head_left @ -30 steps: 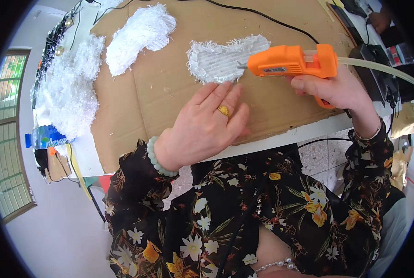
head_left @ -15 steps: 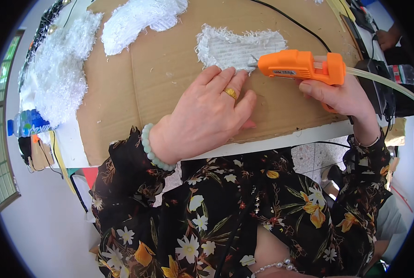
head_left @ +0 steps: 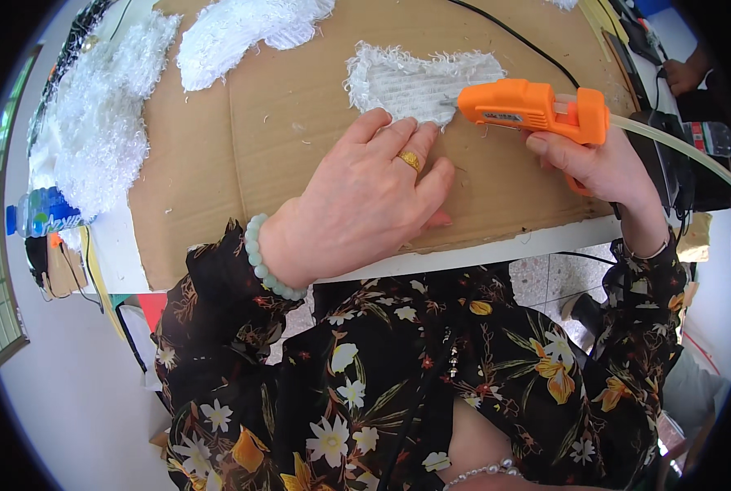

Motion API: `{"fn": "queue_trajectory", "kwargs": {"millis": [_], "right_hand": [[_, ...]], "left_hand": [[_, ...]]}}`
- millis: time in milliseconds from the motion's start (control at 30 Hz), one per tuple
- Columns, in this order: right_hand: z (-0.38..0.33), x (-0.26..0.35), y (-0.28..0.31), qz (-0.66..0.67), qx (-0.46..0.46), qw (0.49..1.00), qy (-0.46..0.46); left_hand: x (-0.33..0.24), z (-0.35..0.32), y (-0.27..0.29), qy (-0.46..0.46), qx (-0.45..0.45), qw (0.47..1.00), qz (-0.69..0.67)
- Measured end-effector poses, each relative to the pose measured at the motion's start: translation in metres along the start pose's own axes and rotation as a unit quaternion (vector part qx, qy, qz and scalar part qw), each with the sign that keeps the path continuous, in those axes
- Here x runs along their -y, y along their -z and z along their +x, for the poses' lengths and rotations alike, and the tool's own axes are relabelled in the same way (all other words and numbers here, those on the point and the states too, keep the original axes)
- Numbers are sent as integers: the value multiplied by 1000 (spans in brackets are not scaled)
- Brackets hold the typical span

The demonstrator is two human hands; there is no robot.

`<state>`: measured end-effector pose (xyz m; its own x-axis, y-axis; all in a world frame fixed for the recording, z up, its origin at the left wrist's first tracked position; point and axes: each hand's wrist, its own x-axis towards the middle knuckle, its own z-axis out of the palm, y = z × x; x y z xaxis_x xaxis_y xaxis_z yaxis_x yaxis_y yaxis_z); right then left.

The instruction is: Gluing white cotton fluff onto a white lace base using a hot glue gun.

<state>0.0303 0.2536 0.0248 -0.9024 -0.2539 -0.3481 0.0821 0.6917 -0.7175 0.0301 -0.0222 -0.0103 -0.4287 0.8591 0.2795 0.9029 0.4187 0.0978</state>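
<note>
My right hand (head_left: 599, 164) is closed round the handle of an orange hot glue gun (head_left: 529, 108). A long pale glue stick (head_left: 681, 141) sticks out from the gun's back end. Its nozzle points left, over the right part of a white fringed fabric piece (head_left: 419, 86) that lies on the cardboard. With fingers stretched out, my left hand (head_left: 374, 192) rests on the cardboard, its fingertips on the near edge of that piece. Whether glue comes from the nozzle is too small to tell.
Brown cardboard (head_left: 284, 155) covers the tabletop. Another white fluffy piece (head_left: 247, 37) lies at the far left, with a large shaggy white heap (head_left: 103, 114) beside it. A plastic bottle (head_left: 50, 213) lies at the left edge. A black cable (head_left: 521, 41) crosses the far right. Another person's hand (head_left: 683, 75) shows there.
The glue gun's nozzle has moved slightly away from me, further over the fabric piece. My left hand's fingertips have shifted a little farther onto its near edge.
</note>
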Motion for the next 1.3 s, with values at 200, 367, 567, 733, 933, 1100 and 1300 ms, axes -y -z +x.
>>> {"fn": "queue_trajectory", "kwargs": {"millis": [200, 367, 567, 733, 933, 1100, 1300], "right_hand": [[-3, 3, 1, 69, -5, 997, 15], [1, 0, -6, 62, -41, 997, 9], [-2, 2, -5, 7, -19, 1000, 20], [-3, -2, -8, -12, -33, 997, 64], [-1, 6, -9, -19, -68, 996, 56], [-3, -4, -2, -2, -68, 998, 13], [-3, -3, -8, -18, -71, 996, 45]], "left_hand": [[1, 0, 1, -2, 1, 1000, -6], [2, 1, -3, -6, 1, 1000, -5], [1, 0, 2, 3, 14, 1000, -14], [-1, -3, 4, 2, -6, 1000, 5], [-3, -5, 9, 12, 17, 1000, -4], [7, 9, -10, -30, -34, 999, -8], [1, -1, 0, -9, -32, 999, -2]]}}
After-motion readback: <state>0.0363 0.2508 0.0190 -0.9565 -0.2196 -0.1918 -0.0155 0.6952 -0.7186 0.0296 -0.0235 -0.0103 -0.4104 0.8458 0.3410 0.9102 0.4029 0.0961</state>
